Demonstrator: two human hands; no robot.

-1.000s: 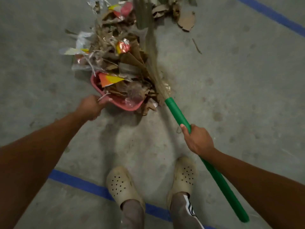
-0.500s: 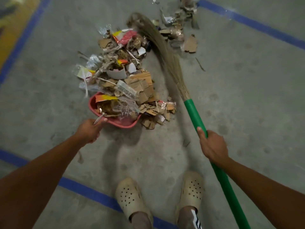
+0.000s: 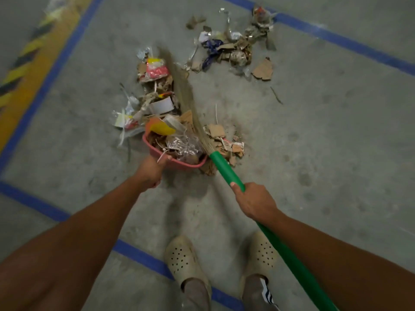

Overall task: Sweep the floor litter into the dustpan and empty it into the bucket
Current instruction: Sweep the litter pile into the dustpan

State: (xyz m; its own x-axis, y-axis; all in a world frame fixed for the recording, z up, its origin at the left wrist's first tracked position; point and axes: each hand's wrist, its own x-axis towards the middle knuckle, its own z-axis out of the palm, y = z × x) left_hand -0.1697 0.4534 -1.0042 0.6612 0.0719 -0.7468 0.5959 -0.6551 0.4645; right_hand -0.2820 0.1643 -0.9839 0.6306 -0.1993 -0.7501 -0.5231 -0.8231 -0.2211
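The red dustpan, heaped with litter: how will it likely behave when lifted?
The dustpan probably feels light: its load looks like cardboard scraps, wrappers and clear plastic. The heap rises above the rim, so loose pieces may slide off if it tilts. The left hand grips only its near side, so it may tip forward.

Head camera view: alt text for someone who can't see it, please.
A person's left hand holds a pink dustpan heaped with litter while the right hand grips a green-handled broom, bristles across it. A second litter heap lies farther off on the floor.
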